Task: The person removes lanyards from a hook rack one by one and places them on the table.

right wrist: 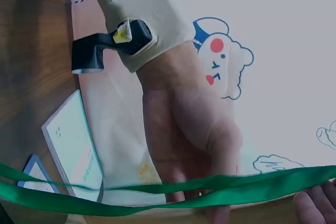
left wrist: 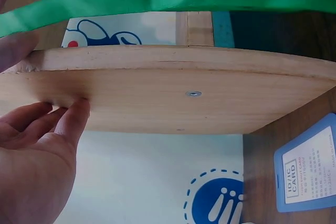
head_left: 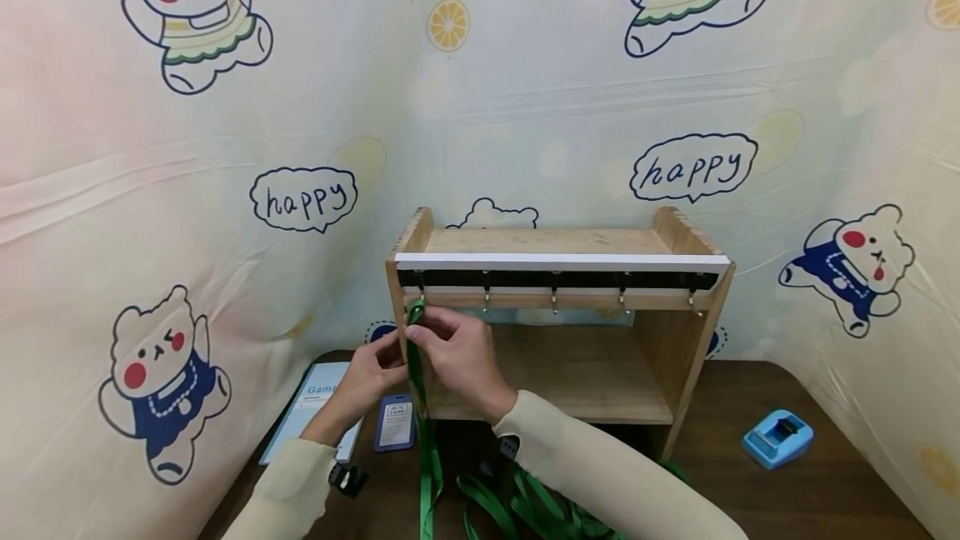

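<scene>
A green ribbon lanyard [head_left: 424, 440] hangs in front of the left side of a wooden shelf rack [head_left: 540, 365], its top at the leftmost hook [head_left: 421, 283]. Just below that hook, my right hand [head_left: 467, 357] pinches the ribbon between thumb and fingers. My left hand [head_left: 367, 377] is at the outer face of the rack's left side panel [left wrist: 147, 95]. Its fairly straight fingers [left wrist: 73, 119] touch the bare wood in the left wrist view. In the right wrist view, the ribbon [right wrist: 236, 195] crosses in front of the left hand's fingers.
More green lanyards [head_left: 547, 511] lie heaped before the rack. A blue card holder [head_left: 395, 422] and a light-blue booklet [head_left: 324, 386] lie at the left. On the right is a small blue object with a dark middle [head_left: 778, 438]. A printed cloth [head_left: 525, 107] hangs behind.
</scene>
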`<control>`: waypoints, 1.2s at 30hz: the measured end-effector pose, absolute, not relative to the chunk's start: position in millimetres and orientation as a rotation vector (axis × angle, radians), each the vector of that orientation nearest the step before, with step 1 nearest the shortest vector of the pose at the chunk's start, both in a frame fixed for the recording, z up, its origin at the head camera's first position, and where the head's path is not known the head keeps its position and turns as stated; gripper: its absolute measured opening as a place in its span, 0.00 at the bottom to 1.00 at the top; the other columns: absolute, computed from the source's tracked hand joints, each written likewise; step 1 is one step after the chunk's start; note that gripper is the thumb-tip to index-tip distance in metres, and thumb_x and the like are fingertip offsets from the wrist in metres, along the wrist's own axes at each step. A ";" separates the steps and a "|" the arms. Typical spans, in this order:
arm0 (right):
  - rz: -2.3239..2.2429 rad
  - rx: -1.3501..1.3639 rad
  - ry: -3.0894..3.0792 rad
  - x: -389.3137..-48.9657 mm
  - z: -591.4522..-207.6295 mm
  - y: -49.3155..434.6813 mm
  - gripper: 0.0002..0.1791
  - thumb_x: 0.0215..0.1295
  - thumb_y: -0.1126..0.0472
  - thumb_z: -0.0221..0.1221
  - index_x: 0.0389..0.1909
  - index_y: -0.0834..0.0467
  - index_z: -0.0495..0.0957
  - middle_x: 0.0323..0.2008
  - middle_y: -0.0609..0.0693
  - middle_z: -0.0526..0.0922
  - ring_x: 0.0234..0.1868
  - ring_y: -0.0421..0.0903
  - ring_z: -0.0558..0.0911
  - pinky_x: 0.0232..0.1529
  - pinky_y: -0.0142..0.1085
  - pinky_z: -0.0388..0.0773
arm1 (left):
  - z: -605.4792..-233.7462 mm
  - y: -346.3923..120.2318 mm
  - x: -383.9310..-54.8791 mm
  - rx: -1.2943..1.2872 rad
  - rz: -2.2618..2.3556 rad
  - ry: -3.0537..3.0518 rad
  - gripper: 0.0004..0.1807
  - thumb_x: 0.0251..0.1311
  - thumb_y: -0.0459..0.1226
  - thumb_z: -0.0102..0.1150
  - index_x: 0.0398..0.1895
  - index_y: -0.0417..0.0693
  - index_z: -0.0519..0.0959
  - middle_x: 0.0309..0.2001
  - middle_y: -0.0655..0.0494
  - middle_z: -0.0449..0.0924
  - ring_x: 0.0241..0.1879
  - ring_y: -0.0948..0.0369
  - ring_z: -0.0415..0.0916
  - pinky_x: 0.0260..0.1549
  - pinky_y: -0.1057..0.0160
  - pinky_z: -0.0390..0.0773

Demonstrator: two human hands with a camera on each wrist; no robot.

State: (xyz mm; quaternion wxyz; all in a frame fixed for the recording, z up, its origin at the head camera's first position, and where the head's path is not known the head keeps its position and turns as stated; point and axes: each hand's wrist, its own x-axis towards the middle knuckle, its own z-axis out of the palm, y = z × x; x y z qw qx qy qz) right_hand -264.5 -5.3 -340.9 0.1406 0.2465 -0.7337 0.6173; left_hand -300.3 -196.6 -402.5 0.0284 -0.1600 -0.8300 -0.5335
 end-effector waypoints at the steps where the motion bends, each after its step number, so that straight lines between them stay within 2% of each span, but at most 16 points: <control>1: 1.793 0.719 -2.114 -264.9 -341.3 -6.9 0.16 0.69 0.51 0.64 0.54 0.51 0.85 0.48 0.48 0.90 0.47 0.40 0.88 0.46 0.28 0.85 | -402.4 -196.4 -300.1 -0.482 -1.648 -2.564 0.37 0.66 0.42 0.65 0.76 0.47 0.64 0.65 0.42 0.76 0.64 0.47 0.76 0.62 0.53 0.80; 10: 1.896 0.656 -2.088 -265.8 -340.7 -15.0 0.13 0.66 0.50 0.66 0.49 0.48 0.87 0.48 0.43 0.90 0.48 0.37 0.87 0.48 0.29 0.84 | -405.0 -195.6 -299.6 -0.453 -1.676 -2.572 0.37 0.68 0.40 0.63 0.77 0.45 0.62 0.65 0.41 0.75 0.63 0.47 0.76 0.62 0.53 0.80; 15: 1.990 0.621 -2.065 -266.3 -339.7 -15.2 0.11 0.66 0.52 0.67 0.47 0.50 0.87 0.48 0.43 0.90 0.47 0.37 0.87 0.46 0.29 0.84 | -407.9 -195.5 -300.3 -0.430 -1.666 -2.572 0.34 0.68 0.40 0.63 0.75 0.46 0.66 0.63 0.42 0.77 0.59 0.49 0.77 0.59 0.56 0.82; 20: 2.066 0.596 -2.072 -264.4 -337.9 -13.9 0.09 0.70 0.57 0.63 0.46 0.52 0.87 0.46 0.45 0.90 0.45 0.39 0.88 0.44 0.29 0.85 | -408.9 -194.7 -299.3 -0.454 -1.699 -2.554 0.35 0.68 0.36 0.62 0.76 0.43 0.63 0.67 0.39 0.74 0.65 0.45 0.75 0.58 0.60 0.82; 22: 2.095 0.589 -2.073 -263.7 -336.4 -13.4 0.09 0.71 0.58 0.62 0.46 0.53 0.87 0.46 0.46 0.91 0.45 0.40 0.88 0.45 0.30 0.85 | -408.9 -194.5 -299.2 -0.465 -1.709 -2.543 0.33 0.68 0.36 0.61 0.75 0.43 0.64 0.68 0.40 0.73 0.68 0.45 0.73 0.59 0.60 0.82; 26: 2.163 0.583 -2.065 -261.8 -333.5 -12.1 0.09 0.71 0.58 0.62 0.46 0.53 0.87 0.45 0.47 0.91 0.46 0.41 0.90 0.49 0.34 0.86 | -407.7 -193.9 -300.1 -0.463 -1.695 -2.531 0.26 0.67 0.38 0.63 0.68 0.44 0.73 0.66 0.41 0.74 0.66 0.45 0.75 0.58 0.59 0.82; 31: 2.184 0.625 -2.052 -259.7 -332.8 -9.8 0.09 0.71 0.58 0.62 0.47 0.53 0.87 0.45 0.48 0.91 0.47 0.43 0.90 0.53 0.41 0.86 | -405.7 -193.3 -301.7 -0.466 -1.673 -2.532 0.24 0.66 0.42 0.66 0.62 0.44 0.77 0.62 0.43 0.76 0.62 0.48 0.77 0.57 0.59 0.83; 33: 2.197 0.661 -2.035 -258.8 -333.4 -8.4 0.10 0.72 0.59 0.61 0.48 0.55 0.86 0.46 0.50 0.91 0.48 0.44 0.90 0.54 0.41 0.85 | -404.7 -193.2 -302.0 -0.458 -1.669 -2.535 0.24 0.65 0.43 0.66 0.61 0.44 0.77 0.61 0.43 0.77 0.61 0.50 0.78 0.58 0.59 0.83; 36: 2.192 0.693 -2.017 -257.3 -335.5 -6.2 0.11 0.72 0.59 0.61 0.49 0.57 0.86 0.46 0.53 0.90 0.48 0.44 0.89 0.52 0.36 0.85 | -403.5 -193.3 -302.3 -0.445 -1.675 -2.538 0.26 0.65 0.45 0.67 0.62 0.44 0.76 0.61 0.44 0.78 0.59 0.52 0.79 0.57 0.61 0.83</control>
